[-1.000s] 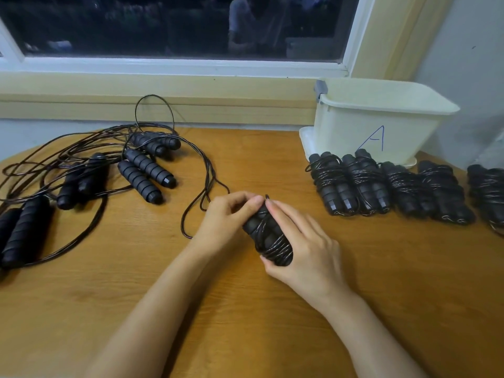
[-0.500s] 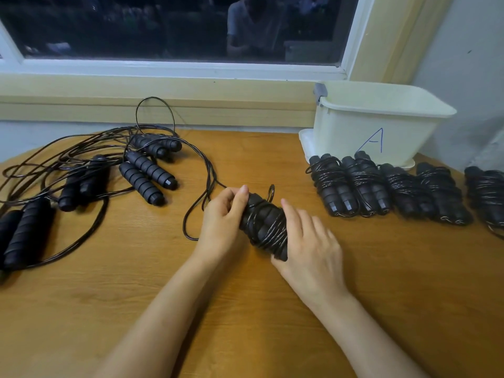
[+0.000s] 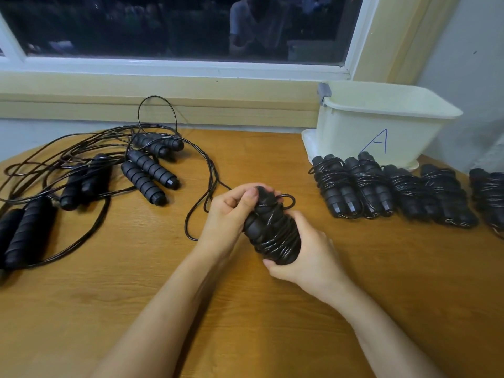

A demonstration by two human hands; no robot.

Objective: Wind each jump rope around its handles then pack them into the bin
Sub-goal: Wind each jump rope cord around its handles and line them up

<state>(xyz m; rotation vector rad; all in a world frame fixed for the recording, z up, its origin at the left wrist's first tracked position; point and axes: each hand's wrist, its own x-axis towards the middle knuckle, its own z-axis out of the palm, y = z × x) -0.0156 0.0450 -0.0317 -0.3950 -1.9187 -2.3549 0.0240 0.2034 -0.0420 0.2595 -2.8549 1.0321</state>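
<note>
Both my hands hold one wound jump rope [image 3: 272,233] over the wooden table [image 3: 136,282], at its middle. My left hand [image 3: 229,214] curls round the top end, thumb pressed against the handles. My right hand [image 3: 311,255] cups the lower end, fingers wrapped underneath. Unwound ropes [image 3: 147,170] sprawl to my left. A row of wound bundles [image 3: 354,189] lies before the cream bin [image 3: 381,126] marked A.
</note>
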